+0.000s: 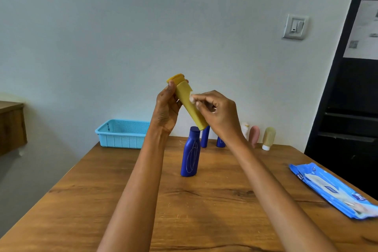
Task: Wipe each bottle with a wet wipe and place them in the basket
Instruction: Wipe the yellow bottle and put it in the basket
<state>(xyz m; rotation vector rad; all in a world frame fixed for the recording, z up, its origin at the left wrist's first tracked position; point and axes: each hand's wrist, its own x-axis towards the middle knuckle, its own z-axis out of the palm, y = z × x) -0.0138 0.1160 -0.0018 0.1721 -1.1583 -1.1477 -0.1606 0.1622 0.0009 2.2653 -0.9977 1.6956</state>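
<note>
A person's two bare arms reach forward over a wooden table [204,200]. The left hand [166,109] grips a yellow bottle [189,104] near its cap, fingers curled round it, holding it tilted in the air above the table with the cap end up and to the left. The right hand [217,111] pinches a small white wet wipe [192,99] against the bottle's side. Below stands a dark blue bottle [190,154], upright, with two more blue bottles [205,137] behind it, partly hidden by the hands. A pink tube [254,135] and a pale yellow-green tube [268,138] stand near the table's far edge. A light blue plastic basket [122,136] sits at the far left corner. A blue pack of wet wipes [335,190] lies flat on the right.
</note>
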